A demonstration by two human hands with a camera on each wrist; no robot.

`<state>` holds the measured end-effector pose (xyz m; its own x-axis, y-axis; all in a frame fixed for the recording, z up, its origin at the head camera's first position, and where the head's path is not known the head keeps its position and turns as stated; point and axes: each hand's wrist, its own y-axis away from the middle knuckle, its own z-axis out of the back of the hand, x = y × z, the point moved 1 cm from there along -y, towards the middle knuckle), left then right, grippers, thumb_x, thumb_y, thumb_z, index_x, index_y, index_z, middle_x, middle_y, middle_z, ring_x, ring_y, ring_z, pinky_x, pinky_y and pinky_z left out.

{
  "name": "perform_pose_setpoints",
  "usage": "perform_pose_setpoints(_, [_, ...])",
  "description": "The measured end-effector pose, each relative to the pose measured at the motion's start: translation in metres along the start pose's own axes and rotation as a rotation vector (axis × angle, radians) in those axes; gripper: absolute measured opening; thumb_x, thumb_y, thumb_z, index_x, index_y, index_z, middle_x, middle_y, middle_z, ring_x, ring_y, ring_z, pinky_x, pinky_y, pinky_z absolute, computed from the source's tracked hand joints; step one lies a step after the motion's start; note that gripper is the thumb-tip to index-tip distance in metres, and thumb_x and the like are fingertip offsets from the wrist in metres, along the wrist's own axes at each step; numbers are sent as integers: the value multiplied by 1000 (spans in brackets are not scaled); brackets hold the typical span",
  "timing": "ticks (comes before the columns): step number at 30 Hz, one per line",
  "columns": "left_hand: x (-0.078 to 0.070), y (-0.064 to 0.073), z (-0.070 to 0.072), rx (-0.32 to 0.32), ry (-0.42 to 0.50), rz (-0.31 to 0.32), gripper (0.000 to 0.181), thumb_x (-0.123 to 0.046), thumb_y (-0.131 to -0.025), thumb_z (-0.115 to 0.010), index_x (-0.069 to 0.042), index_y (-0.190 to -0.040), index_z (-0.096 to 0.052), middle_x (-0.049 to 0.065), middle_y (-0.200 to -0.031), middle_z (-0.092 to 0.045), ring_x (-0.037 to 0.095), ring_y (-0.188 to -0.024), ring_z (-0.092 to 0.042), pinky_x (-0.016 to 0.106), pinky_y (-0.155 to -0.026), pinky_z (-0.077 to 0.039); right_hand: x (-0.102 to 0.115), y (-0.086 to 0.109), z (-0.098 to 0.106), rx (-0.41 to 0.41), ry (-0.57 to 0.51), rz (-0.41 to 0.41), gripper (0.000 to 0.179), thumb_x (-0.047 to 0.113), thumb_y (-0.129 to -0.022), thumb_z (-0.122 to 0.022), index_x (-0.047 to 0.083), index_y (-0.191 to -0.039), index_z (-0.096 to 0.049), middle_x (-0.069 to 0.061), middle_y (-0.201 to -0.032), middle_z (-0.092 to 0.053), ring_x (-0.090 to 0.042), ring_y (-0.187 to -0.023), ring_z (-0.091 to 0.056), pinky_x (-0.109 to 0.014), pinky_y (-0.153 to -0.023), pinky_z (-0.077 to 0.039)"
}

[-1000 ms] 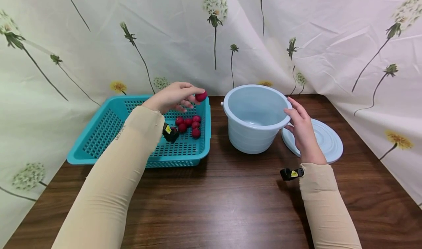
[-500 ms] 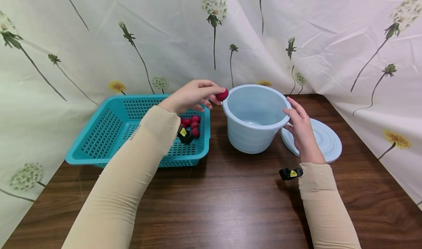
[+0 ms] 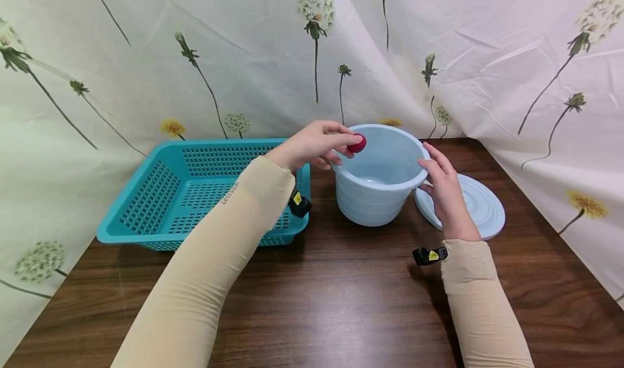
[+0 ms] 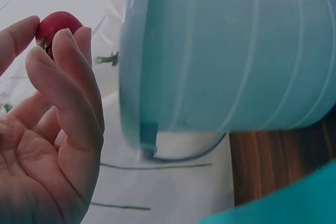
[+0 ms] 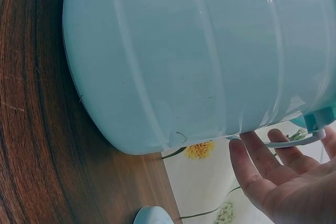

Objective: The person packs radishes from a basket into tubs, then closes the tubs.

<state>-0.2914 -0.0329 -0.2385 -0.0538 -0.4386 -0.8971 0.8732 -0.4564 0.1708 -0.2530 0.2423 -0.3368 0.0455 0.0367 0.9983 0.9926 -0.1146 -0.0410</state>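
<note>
My left hand [image 3: 314, 144] pinches a small round red radish [image 3: 357, 143] between thumb and fingertips, over the left rim of a light blue bucket [image 3: 370, 201]. In the left wrist view a dark greenish stem end shows on the radish [image 4: 59, 27], with the bucket wall to its right. On the other side, my right hand [image 3: 446, 194] grips the bucket's right rim, thumb over the edge. The right wrist view has its fingers beside the bucket handle [image 5: 296, 142]. The bucket stands upright; the visible part of its inside holds nothing.
Left of the bucket stands a turquoise slotted basket [image 3: 151, 197]; my left forearm hides most of the radishes in it. A light blue lid [image 3: 482, 205] lies on the dark wooden table [image 3: 351, 303] behind my right wrist. A flowered cloth [image 3: 263, 59] hangs at the back.
My left hand has carried the radish rightward from above the basket to the bucket's opening. The right hand has stayed at the rim, and the bucket has kept its place.
</note>
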Motion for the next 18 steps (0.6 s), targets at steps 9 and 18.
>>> perform_pose_setpoints(9, [-3, -10, -16, 21, 17, -6, 36, -43, -94, -66, -19, -121, -63, 6, -109, -72, 26, -90, -70, 29, -69, -55, 0, 0, 0, 6, -6, 4, 55, 34, -102, -50, 26, -154, -35, -7, -161, -29, -22, -132, -45, -23, -88, -48])
perform_pose_setpoints(18, [-2, -15, -20, 19, 35, 16, 36, -43, -93, -67, -19, -120, -63, 7, -107, -73, 24, -84, -70, 26, -62, -53, 0, 1, 0, 3, 1, 3, 55, 34, -102, -50, 25, -155, -35, -7, -161, -29, -23, -132, -45, -25, -89, -47])
